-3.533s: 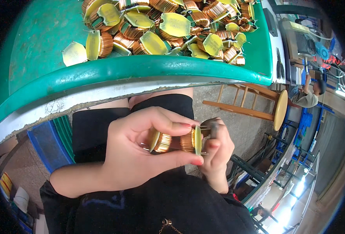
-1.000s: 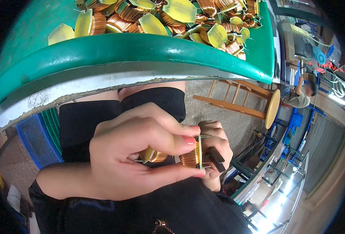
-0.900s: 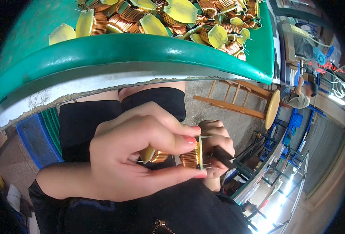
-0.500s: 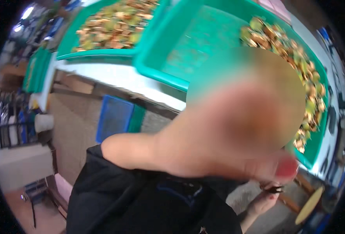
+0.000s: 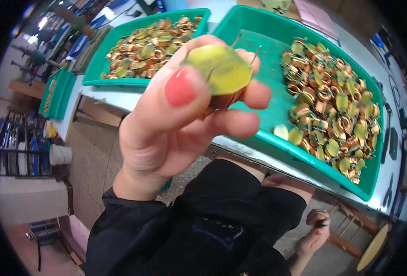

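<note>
Close up, my left hand (image 5: pixel 155 129) pinches a copper-wound coil between thumb and fingers. The coil's yellow-green base plate (image 5: pixel 222 66) is turned up, with thin wire leads or pins standing from it; the fingers hide part of its copper winding (image 5: pixel 224 100). Behind it stands a green tray (image 5: pixel 258 50), with many similar coils (image 5: pixel 325 99) heaped on its right side. Low at the right, beside my lap, my right hand (image 5: pixel 313 237) is closed with curled fingers around a small dark thing that I cannot make out.
A second green tray (image 5: pixel 120 83) full of coils sits at the left on the white table (image 5: pixel 106 97). Smaller green trays (image 5: pixel 56 99) are at the far left. Tools (image 5: pixel 391 142) lie along the right edge. A wooden stool (image 5: pixel 350 230) and a white bucket (image 5: pixel 60 155) stand lower.
My left hand has drawn back from very near the camera over the right tray, moving left, and the coil in it now shows clearly. My right hand stays low at the right.
</note>
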The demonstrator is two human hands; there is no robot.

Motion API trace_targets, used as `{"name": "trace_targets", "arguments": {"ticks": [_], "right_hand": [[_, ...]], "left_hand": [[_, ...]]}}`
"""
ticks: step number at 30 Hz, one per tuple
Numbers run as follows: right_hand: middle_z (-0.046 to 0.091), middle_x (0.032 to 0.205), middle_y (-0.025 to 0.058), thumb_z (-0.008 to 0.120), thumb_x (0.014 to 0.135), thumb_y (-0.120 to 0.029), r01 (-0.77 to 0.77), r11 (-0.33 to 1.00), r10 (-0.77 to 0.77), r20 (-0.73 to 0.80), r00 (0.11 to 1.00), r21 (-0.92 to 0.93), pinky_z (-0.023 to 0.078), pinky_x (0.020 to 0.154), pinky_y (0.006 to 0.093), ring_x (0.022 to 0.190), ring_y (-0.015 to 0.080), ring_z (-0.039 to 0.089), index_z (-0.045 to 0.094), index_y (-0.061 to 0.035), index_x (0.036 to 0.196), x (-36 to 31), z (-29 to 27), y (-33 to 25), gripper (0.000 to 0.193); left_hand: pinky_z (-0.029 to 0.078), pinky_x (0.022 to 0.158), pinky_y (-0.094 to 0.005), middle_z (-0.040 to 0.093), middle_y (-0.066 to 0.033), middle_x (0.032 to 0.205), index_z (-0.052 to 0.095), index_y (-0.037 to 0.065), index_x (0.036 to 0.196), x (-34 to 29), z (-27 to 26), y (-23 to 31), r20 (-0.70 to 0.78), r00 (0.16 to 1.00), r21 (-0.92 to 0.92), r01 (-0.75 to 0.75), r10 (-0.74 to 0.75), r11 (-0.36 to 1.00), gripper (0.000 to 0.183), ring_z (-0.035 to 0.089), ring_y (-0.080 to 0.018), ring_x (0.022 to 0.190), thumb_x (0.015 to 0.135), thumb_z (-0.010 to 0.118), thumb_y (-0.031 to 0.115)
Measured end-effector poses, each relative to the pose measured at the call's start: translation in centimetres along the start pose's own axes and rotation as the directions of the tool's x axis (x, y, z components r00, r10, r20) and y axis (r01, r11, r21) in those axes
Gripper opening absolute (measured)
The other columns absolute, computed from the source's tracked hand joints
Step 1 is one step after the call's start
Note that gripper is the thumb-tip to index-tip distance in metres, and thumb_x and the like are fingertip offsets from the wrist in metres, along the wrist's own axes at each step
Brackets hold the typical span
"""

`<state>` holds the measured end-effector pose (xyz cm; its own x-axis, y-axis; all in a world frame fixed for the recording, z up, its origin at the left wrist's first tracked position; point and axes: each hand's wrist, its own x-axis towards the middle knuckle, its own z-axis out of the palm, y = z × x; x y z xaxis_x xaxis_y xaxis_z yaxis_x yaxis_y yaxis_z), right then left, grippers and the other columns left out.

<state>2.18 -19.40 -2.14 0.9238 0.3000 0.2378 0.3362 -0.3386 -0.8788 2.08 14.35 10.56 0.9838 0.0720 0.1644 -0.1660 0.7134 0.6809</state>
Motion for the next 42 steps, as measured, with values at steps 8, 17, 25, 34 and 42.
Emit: {"name": "trace_targets", "arguments": {"ticks": [8, 17, 25, 34, 42], "right_hand": [[0.051, 0.072, 0.0109, 0.038, 0.095, -0.038, 0.104, 0.993, -0.099, 0.072, 0.992, -0.06, 0.04, 0.062, 0.0315, 0.064, 0.0226, 0.046, 0.05, 0.0, 0.079, 0.4, -0.6, 1.2, 0.043], [0.053, 0.075, 0.0123, 0.044, 0.093, -0.032, 0.127, 0.99, -0.118, 0.132, 0.984, -0.062, 0.041, 0.063, 0.0324, 0.066, 0.0246, 0.049, 0.052, 0.0014, 0.083, 0.7, -1.1, 1.3, 0.036], [0.054, 0.077, 0.0122, 0.047, 0.091, -0.03, 0.112, 0.989, -0.097, 0.152, 0.984, -0.092, 0.042, 0.064, 0.0328, 0.067, 0.025, 0.049, 0.053, 0.0009, 0.085, 0.7, -1.4, 1.7, 0.031], [0.056, 0.079, 0.0097, 0.053, 0.086, -0.026, 0.095, 0.984, -0.061, 0.214, 0.975, -0.152, 0.042, 0.066, 0.0318, 0.068, 0.0243, 0.049, 0.054, -0.0013, 0.086, 1.2, -1.2, 1.5, 0.025], [0.057, 0.081, 0.0088, 0.056, 0.083, -0.023, 0.095, 0.975, -0.039, 0.267, 0.963, -0.2, 0.042, 0.068, 0.0315, 0.07, 0.0241, 0.05, 0.055, -0.0024, 0.086, 1.6, -1.1, 1.2, 0.021]], "left_hand": [[0.054, 0.061, -0.0194, 0.039, -0.0156, 0.112, 0.031, 0.002, 0.127, 0.8, 0.7, -4.5, -0.074, 0.995, -0.02, 0.058, -0.06, 0.998, 0.062, 0.048, -0.0202, 0.091, 0.079, 0.068, 0.016], [0.054, 0.061, -0.0187, 0.044, -0.0161, 0.107, 0.033, 0.0, 0.125, 2.5, 0.3, -5.9, -0.058, 0.983, 0.193, 0.181, -0.173, 0.965, 0.062, 0.052, -0.0214, 0.088, 0.078, 0.067, 0.021], [0.053, 0.079, -0.0265, 0.064, -0.0172, 0.094, 0.053, -0.004, 0.109, 6.3, -6.1, 2.2, -0.092, 0.962, 0.872, -0.047, 0.258, 0.487, 0.034, 0.065, -0.0214, 0.084, 0.08, 0.065, 0.01], [0.044, 0.061, -0.0193, 0.058, -0.0019, 0.074, 0.06, 0.005, 0.087, 7.7, -17.4, 12.7, -0.203, 0.935, 0.875, 0.306, 0.289, -0.375, 0.017, 0.057, -0.0103, 0.066, 0.076, 0.07, 0.012], [0.044, 0.059, -0.0207, 0.061, -0.0038, 0.077, 0.061, 0.003, 0.085, 7.6, -19.2, 13.6, -0.235, 0.915, 0.733, 0.389, 0.329, -0.558, 0.012, 0.056, -0.0122, 0.066, 0.077, 0.067, 0.009]]}}
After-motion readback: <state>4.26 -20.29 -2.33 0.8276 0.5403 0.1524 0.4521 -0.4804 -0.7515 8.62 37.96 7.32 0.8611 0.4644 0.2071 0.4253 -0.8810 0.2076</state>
